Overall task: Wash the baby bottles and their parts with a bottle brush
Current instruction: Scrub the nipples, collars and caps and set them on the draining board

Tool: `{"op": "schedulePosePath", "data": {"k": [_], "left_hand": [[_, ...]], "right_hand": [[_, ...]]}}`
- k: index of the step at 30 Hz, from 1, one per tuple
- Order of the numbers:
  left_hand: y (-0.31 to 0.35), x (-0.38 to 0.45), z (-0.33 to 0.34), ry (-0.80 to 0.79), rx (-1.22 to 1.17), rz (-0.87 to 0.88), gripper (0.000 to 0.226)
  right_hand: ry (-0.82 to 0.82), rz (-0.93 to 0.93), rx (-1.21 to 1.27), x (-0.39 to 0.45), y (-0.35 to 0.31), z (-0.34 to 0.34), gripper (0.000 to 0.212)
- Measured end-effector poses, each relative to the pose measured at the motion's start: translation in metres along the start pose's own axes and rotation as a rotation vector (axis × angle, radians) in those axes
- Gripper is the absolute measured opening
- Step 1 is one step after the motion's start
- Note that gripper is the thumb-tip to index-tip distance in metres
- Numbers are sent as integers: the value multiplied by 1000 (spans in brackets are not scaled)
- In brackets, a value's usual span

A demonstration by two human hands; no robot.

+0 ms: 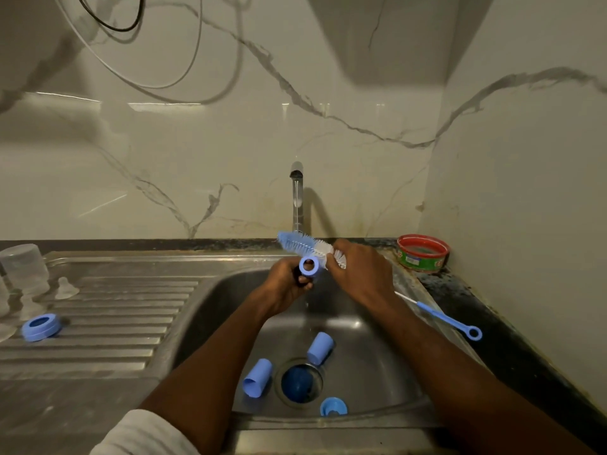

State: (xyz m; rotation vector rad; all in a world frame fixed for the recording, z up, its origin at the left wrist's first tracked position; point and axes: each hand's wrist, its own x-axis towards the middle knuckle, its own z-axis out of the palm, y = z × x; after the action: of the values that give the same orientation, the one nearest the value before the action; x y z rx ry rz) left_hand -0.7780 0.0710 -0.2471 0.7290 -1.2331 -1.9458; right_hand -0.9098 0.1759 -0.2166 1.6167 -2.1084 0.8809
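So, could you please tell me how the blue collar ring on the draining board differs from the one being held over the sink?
The ring on the draining board lies flat, untouched, beside clear bottle parts; the held ring stands on edge, opening towards the camera, gripped by the left hand. The first sits away from the tap; the second meets the bottle brush in the right hand. Both are light blue.

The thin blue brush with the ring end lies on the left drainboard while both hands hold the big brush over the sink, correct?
Not quite. In the head view the thin blue brush lies on the sink's right edge.
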Motion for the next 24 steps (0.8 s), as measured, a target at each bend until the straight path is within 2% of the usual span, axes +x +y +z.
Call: {"op": "schedulePosePath", "data": {"k": [3,9,12,15,17,24], "left_hand": [[3,3,-1,78,-76,8,24],[-3,-7,2,-73,42,-94,20],[3,-4,0,-27,19,-49,22],[10,3,-4,80,-130,6,24],[10,4,-6,94,-168,0,25],[-2,-3,4,-34,30,-53,21]], "right_hand": [[27,-28,-11,-1,-2,0,25],[32,-27,-19,-3,-12,6,24],[24,2,-14,-2,-5,3,26],[47,0,-19,-4,-1,-1,23],[65,-9,-27,-6,-3,-1,21],[43,-24,-10,-5,-13,4,22]]}}
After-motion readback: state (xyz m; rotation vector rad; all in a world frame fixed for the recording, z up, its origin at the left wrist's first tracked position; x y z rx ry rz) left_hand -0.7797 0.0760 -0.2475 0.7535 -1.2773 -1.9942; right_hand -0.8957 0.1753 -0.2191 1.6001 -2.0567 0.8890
